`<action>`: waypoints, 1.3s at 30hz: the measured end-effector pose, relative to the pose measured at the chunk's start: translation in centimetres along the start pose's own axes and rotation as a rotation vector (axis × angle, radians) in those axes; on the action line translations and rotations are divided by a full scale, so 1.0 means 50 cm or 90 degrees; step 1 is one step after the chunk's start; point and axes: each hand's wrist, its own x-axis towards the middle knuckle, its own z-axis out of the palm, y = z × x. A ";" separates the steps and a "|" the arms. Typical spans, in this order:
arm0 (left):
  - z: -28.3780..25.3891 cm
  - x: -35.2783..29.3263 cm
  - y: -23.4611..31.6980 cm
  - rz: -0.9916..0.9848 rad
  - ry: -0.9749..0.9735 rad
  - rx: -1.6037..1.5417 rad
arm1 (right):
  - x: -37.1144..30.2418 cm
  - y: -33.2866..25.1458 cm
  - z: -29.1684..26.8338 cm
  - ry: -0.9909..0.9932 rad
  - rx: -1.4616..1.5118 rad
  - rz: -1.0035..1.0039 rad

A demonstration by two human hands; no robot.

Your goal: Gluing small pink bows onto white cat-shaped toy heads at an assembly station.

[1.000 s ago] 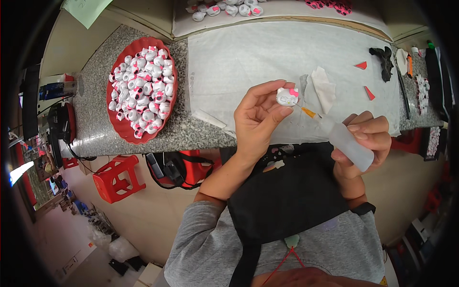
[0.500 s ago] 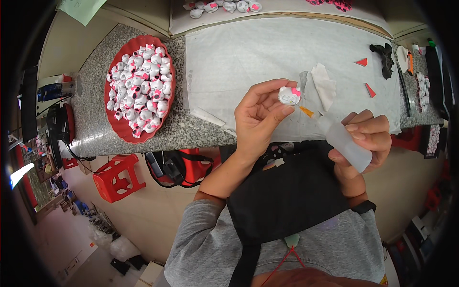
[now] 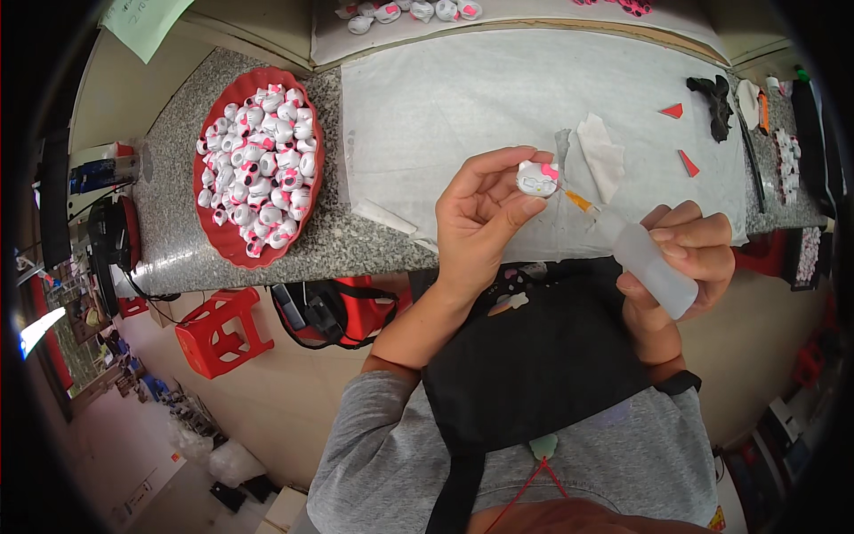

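Observation:
Between the thumb and fingers of my left hand [image 3: 487,200] is a small white cat-head figurine [image 3: 537,179] with a pink bow, its face turned up toward me. My right hand [image 3: 689,254] is closed round a translucent squeeze bottle [image 3: 656,274], tilted so that its orange needle tip [image 3: 580,201] points up and left. The thin needle end reaches the figurine's right edge; whether it touches cannot be made out. Both hands are above the near edge of the white covering sheet [image 3: 436,107].
At the left, a red scalloped tray [image 3: 206,200] is heaped with similar figurines. A crumpled tissue [image 3: 601,156], two red scraps [image 3: 688,164] and a black crumpled piece [image 3: 713,105] lie on the sheet. More white heads [image 3: 387,12] sit on the back shelf. A red stool [image 3: 222,334] stands below.
The bottle and my right hand have shifted slightly right and down, the needle tip drawing from the figurine's face toward its right edge. My left hand has turned the figurine slightly.

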 end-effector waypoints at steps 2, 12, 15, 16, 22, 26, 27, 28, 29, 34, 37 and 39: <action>0.001 0.001 -0.001 -0.003 -0.001 -0.001 | 0.000 -0.001 -0.001 -0.001 -0.004 0.001; 0.004 0.000 -0.001 -0.004 -0.005 0.006 | 0.000 0.001 0.000 -0.017 0.005 0.003; 0.003 -0.001 0.000 0.000 -0.009 0.007 | 0.000 0.006 -0.003 -0.009 0.056 -0.017; 0.002 -0.002 -0.001 0.004 -0.013 0.008 | -0.001 0.007 -0.002 -0.005 0.059 -0.018; -0.003 -0.001 -0.006 0.060 -0.042 0.093 | 0.000 0.006 0.002 -0.011 0.043 -0.009; -0.005 0.000 -0.009 0.072 -0.053 0.140 | -0.002 0.007 0.001 -0.017 0.046 -0.001; -0.007 0.001 -0.009 0.084 -0.056 0.167 | -0.002 0.007 0.001 -0.018 0.046 0.001; -0.008 0.001 -0.009 0.096 -0.060 0.194 | -0.001 0.007 0.002 -0.022 0.046 0.001; -0.007 0.000 -0.009 0.095 -0.060 0.193 | 0.000 0.006 0.002 -0.027 0.045 0.000; -0.007 -0.002 -0.007 0.075 -0.022 0.152 | 0.002 0.000 0.005 -0.042 0.022 0.016; -0.008 -0.002 -0.008 0.088 -0.041 0.194 | 0.003 -0.005 0.003 -0.034 -0.015 0.024; -0.008 -0.001 -0.007 0.079 -0.045 0.174 | 0.001 -0.003 0.004 -0.021 -0.015 0.028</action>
